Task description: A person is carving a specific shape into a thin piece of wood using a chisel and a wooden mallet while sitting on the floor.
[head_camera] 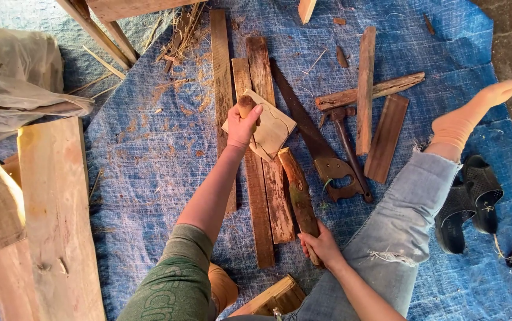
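Note:
My left hand (243, 126) is closed around a short round wooden peg (246, 105), held upright on a pale square wooden piece (271, 128). That piece lies on top of long weathered planks (262, 178) spread on a blue tarp (149, 148). My right hand (321, 245) grips the near end of a thick wooden club (299, 193), whose far end points at the square piece.
A hand saw (318, 145) and a claw hammer (346, 139) lie just right of the planks, beside more wood scraps (366, 89). Pale boards (57, 214) sit at left, a plastic bag (18, 83) top left. My outstretched leg (422, 196) and black shoes (470, 199) are at right.

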